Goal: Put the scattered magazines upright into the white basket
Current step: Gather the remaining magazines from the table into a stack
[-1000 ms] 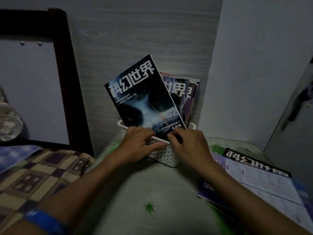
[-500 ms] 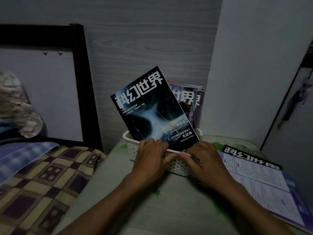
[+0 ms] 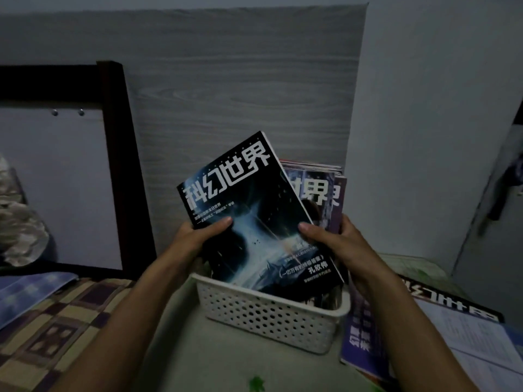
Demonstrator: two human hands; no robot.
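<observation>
The left hand (image 3: 195, 239) and right hand (image 3: 336, 244) pinch the black-covered magazine (image 3: 254, 210) by its two side edges, thumbs flat on the cover. It stands tilted leftward, lower end inside the white basket (image 3: 271, 309), in front of other magazines (image 3: 325, 190) standing there. Thin, light and floppy, it likely needs edge support low down. More magazines (image 3: 458, 329) lie flat at right.

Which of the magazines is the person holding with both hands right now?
The black-covered magazine at the front of the white basket, tilted left, left hand and right hand gripping its sides. The others stand behind it or lie flat.
</observation>
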